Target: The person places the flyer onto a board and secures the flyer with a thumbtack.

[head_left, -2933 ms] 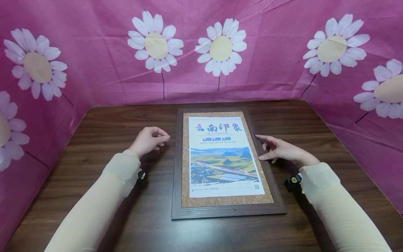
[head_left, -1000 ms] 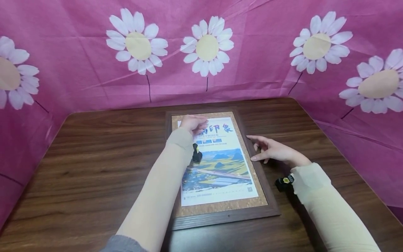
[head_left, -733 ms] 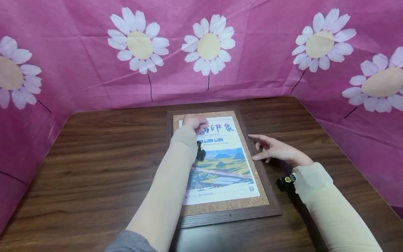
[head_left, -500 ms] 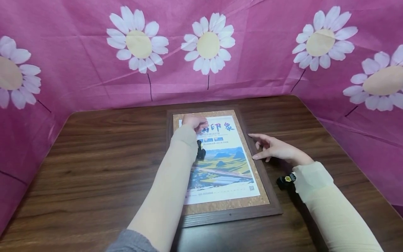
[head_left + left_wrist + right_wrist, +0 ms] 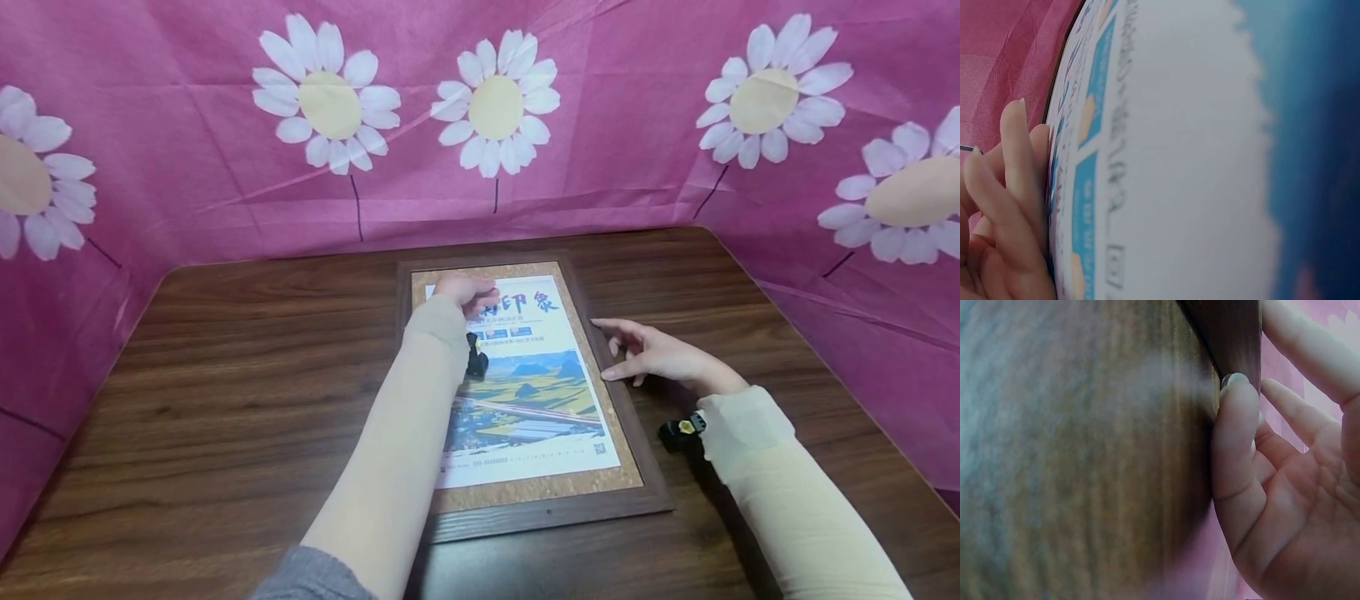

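Observation:
A white poster (image 5: 540, 342) with purple lettering and a printed landscape lies on a cork board (image 5: 540, 490) inside a dark brown wooden frame (image 5: 555, 515). My left hand (image 5: 463, 292) is over the poster's upper left part and covers some lettering. In the left wrist view its fingers (image 5: 1019, 169) are loosely bent, close against the printed paper. What lies under that palm is hidden. My right hand (image 5: 652, 350) touches the frame's right side, index finger above and thumb (image 5: 1233, 437) below, spread along the edge, other fingers bent.
The frame lies flat on a dark wood-grain table (image 5: 225, 400). A pink curtain (image 5: 630, 125) with large white daisies stands behind and at both sides. Small black cameras (image 5: 678, 433) are strapped to both wrists, over pale sleeves.
My left hand has moved right, from the table beside the frame to over the poster's top, and has stayed there during the last second. My right hand has kept its place on the frame.

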The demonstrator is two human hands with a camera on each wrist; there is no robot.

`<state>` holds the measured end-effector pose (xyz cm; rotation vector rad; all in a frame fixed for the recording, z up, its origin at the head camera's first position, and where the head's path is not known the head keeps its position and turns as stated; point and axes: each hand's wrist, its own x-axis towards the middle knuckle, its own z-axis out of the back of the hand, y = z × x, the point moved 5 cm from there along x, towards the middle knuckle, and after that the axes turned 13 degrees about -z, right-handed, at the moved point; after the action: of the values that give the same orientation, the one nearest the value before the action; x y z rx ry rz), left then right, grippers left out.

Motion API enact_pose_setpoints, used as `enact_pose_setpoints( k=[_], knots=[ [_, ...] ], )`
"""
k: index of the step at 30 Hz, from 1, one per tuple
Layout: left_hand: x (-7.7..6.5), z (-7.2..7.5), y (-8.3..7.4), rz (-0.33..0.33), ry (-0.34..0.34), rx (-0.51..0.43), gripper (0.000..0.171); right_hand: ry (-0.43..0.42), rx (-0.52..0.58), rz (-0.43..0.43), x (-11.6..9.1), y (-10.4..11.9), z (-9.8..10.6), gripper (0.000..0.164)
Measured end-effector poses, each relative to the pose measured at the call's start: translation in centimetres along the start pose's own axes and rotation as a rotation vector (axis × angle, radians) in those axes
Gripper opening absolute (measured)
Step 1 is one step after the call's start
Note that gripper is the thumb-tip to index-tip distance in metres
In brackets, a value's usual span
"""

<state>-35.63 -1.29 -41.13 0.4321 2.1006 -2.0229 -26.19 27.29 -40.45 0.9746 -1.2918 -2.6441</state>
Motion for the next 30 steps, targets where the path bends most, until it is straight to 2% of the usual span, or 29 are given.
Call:
enact_pose_setpoints(
  k=[8, 12, 17, 23, 30],
  knots=[
    [0.6, 0.1, 0.3, -0.003, -0.009, 0.013, 0.020, -0.002, -0.001, 0.000, 0.1, -0.1, 0.1, 0.090],
    [0.7, 0.1, 0.3, -0.033, -0.028, 0.035, 0.020, -0.005, -0.001, 0.001, 0.2, -0.2, 0.1, 0.089],
    [1.1, 0.0, 0.5, -0.069, -0.050, 0.087, 0.025, -0.010, 0.002, 0.000, 0.1, -0.1, 0.1, 0.089],
    [1.5, -0.1, 0.5, -0.108, -0.062, 0.217, 0.020, -0.013, 0.010, -0.002, 0.1, 0.0, 0.0, 0.089],
    [1.1, -0.2, 0.2, -0.102, -0.060, 0.281, 0.018, -0.019, 0.011, -0.013, 0.1, -0.1, -0.2, 0.088]
  ],
)
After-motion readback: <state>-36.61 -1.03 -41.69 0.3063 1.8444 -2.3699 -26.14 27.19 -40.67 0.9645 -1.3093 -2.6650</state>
